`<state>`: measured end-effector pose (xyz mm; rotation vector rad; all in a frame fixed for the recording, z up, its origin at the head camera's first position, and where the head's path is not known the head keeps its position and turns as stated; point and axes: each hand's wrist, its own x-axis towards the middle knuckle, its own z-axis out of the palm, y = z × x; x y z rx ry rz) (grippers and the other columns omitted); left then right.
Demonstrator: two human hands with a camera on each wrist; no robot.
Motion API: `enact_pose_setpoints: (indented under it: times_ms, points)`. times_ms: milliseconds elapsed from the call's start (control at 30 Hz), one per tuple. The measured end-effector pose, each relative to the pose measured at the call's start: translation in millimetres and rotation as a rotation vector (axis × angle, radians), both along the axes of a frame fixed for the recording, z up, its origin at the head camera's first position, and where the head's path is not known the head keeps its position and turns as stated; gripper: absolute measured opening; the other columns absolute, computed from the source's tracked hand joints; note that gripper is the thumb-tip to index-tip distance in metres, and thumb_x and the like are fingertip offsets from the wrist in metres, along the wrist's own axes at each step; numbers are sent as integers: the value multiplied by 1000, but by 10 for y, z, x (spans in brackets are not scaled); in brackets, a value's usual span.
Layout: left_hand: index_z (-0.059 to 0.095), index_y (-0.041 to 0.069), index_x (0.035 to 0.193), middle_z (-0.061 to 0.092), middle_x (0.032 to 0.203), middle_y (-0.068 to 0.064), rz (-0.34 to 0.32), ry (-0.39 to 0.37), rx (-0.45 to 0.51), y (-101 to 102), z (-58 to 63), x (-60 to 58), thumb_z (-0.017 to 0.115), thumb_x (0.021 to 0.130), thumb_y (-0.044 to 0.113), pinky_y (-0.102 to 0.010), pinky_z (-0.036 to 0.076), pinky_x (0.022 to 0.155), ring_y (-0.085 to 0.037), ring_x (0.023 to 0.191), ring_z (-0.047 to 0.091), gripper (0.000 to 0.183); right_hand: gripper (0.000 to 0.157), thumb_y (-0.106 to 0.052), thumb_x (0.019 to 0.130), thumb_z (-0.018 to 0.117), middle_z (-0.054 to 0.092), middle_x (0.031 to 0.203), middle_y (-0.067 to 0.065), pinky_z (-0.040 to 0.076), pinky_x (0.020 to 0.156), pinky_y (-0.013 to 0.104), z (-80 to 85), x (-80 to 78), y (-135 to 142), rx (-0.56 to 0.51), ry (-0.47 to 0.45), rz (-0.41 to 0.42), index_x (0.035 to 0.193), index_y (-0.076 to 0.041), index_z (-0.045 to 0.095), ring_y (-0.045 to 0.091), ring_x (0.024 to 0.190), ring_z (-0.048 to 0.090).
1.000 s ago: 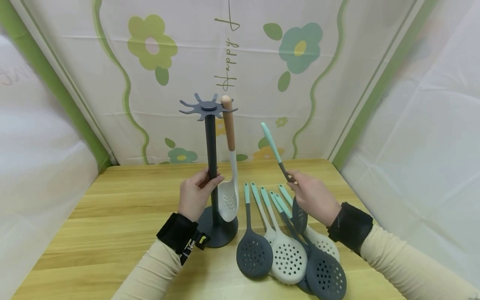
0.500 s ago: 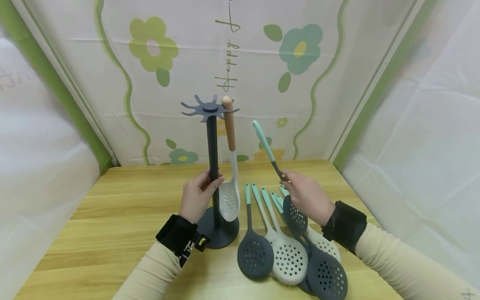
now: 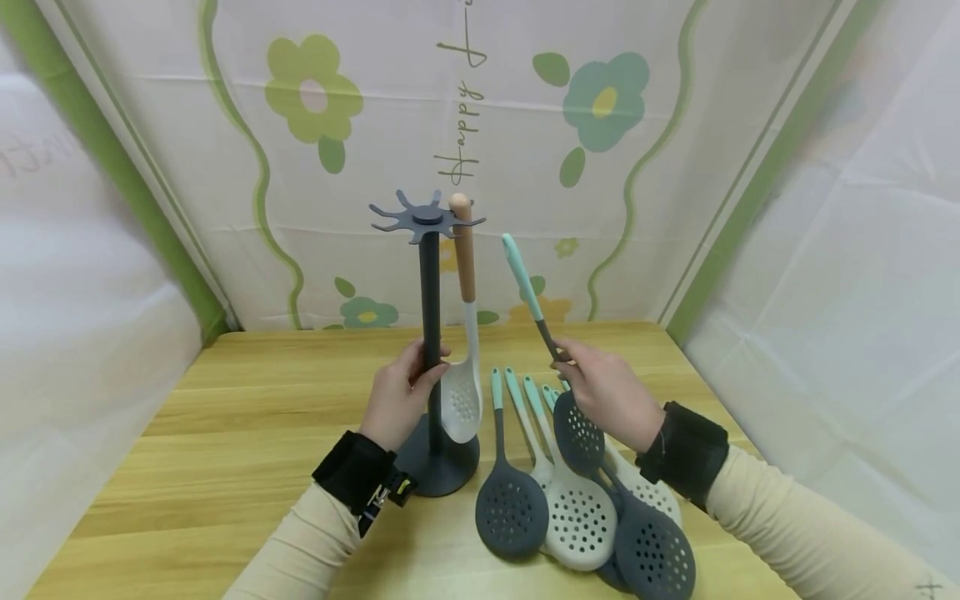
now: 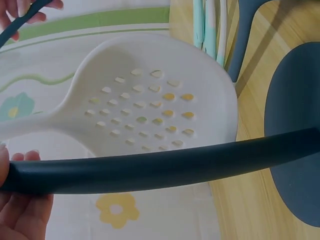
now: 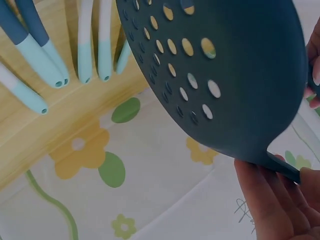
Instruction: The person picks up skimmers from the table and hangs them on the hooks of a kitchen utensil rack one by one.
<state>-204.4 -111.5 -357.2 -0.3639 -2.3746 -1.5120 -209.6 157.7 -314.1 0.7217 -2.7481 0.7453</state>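
Observation:
My left hand (image 3: 397, 396) grips the dark post of a utensil stand (image 3: 431, 292), which has a round base and a ring of prongs on top. From one prong hangs a white slotted spoon (image 3: 461, 400) with a wooden handle, just right of the post; its holes show large in the left wrist view. With thumb and fingers, my right hand (image 3: 611, 392) pinches the neck of a dark grey skimmer (image 3: 579, 433), its mint handle tilted up and to the left. In the right wrist view the skimmer's perforated head (image 5: 225, 65) fills the upper middle.
Several skimmers with mint handles lie fanned on the wooden table, among them a dark one (image 3: 512, 510), a white one (image 3: 579, 517) and another dark one (image 3: 654, 550), some overlapping. A flower-printed cloth (image 3: 510, 167) stands behind the table (image 3: 225, 433).
The right hand has moved left with the dark skimmer, its handle drawing closer to the stand and its head turning more toward the camera. The left hand keeps its grip on the post.

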Motion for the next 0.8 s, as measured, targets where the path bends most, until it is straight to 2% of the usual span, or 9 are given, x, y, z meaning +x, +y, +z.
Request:
enact_pose_setpoints:
  times_ms: [300,800]
  points:
    - [66,4,112,74,107,-13,49,44,4,1,-19,5,64,96,9,-41,59,84,-25,98,72,17,29,-2,99,55,73,104,19,59,71,41,8,-10,-23,-26,50,32,127,7,56,28,89,72]
    - [70,4,116,75,107,-15,79,61,49,22,-45,7,67,94,10,-37,60,83,-25,98,73,24,30,-3,97,60,72,100,16,60,68,38,96,-6,-81,-44,82,60,126,5,57,24,83,71]
